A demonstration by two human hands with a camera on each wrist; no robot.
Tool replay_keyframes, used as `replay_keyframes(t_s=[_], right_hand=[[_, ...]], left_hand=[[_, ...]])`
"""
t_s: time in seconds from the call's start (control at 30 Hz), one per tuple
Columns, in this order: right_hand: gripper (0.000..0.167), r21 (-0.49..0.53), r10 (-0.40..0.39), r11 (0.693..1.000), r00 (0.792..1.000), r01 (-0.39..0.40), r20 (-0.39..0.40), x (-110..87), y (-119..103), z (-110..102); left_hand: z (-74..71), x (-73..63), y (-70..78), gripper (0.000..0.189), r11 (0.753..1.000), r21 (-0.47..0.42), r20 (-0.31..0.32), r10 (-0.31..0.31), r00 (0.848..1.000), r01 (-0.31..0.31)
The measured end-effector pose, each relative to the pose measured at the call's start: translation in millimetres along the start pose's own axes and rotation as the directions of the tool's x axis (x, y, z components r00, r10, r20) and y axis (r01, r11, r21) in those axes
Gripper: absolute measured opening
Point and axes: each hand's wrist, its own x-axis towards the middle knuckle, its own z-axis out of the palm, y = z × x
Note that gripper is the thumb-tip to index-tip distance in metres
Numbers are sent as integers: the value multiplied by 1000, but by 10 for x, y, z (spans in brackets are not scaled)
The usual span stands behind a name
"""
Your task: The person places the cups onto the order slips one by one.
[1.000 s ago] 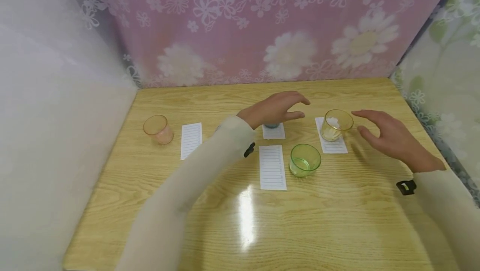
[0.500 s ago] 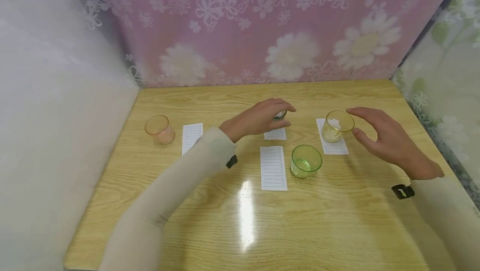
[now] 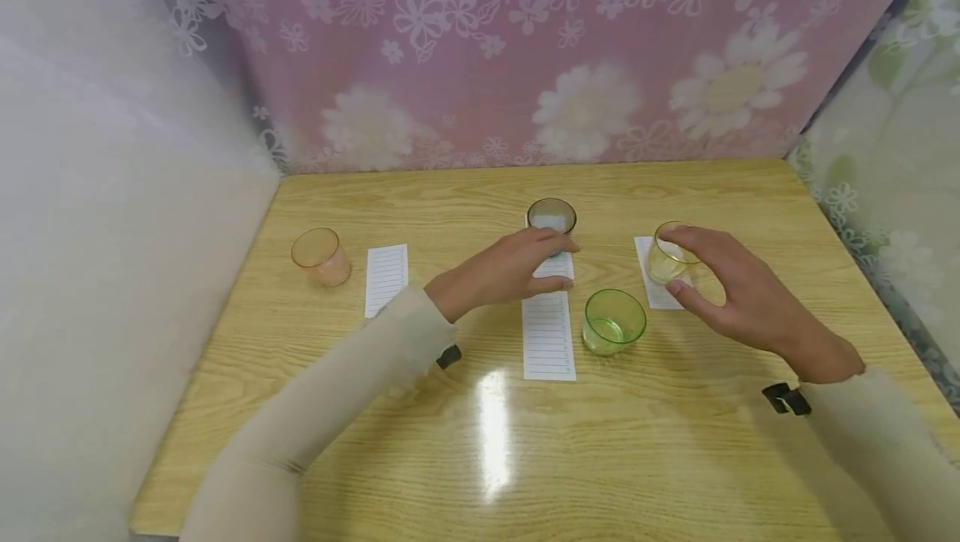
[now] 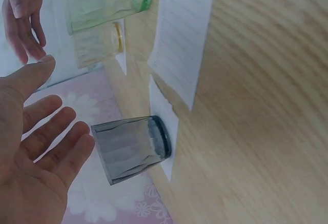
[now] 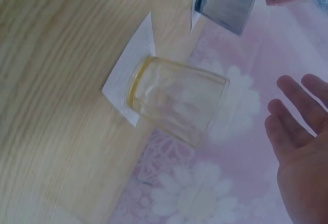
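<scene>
My left hand (image 3: 506,271) hovers in front of a smoky blue-grey cup (image 3: 551,213), fingers loosely spread and holding nothing. That cup stands upright on a lined paper slip (image 4: 163,114). On another slip (image 3: 663,298) at the right stands a clear yellow cup (image 5: 177,98) with a bit of white in it. My right hand (image 3: 738,296) overlaps the yellow cup in the head view. In the right wrist view its straight fingers are apart from the glass. Between the hands stands a green cup (image 3: 613,323), beside a longer lined slip (image 3: 547,342).
An orange-pink cup (image 3: 321,257) stands at the left of the wooden table (image 3: 637,459). Close to it lies another lined slip (image 3: 386,275), partly behind the left forearm. A pink flowered cloth (image 3: 465,67) hangs behind the table, with pale walls at both sides.
My left hand has moved left and nearer to me, uncovering the blue-grey cup. The right hand has shifted left over the yellow cup. The cups have stayed in place.
</scene>
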Motion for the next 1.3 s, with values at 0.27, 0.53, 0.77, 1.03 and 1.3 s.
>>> replay_keyframes(t_s=[0.27, 0.53, 0.77, 1.03, 1.3], right_hand=[[81, 19, 14, 1000, 998, -15, 60, -48, -96, 84], [83, 4, 7, 1000, 991, -7, 133, -91, -153, 210], [88, 4, 9, 1000, 985, -9, 171, -112, -186, 343], [88, -9, -22, 1000, 984, 24, 174, -108, -182, 456], [84, -4, -42, 999, 982, 43, 183, -95, -196, 524]], left_hand=[[190, -203, -64, 55, 998, -66, -5, -25, 1000, 24], [423, -345, -142, 62, 997, -45, 33, -57, 998, 58], [554, -489, -150, 72, 995, 33, 68, -93, 993, 91], [665, -622, -144, 77, 983, 169, 96, -90, 991, 73], [698, -685, -145, 78, 975, 221, 75, -51, 996, 33]])
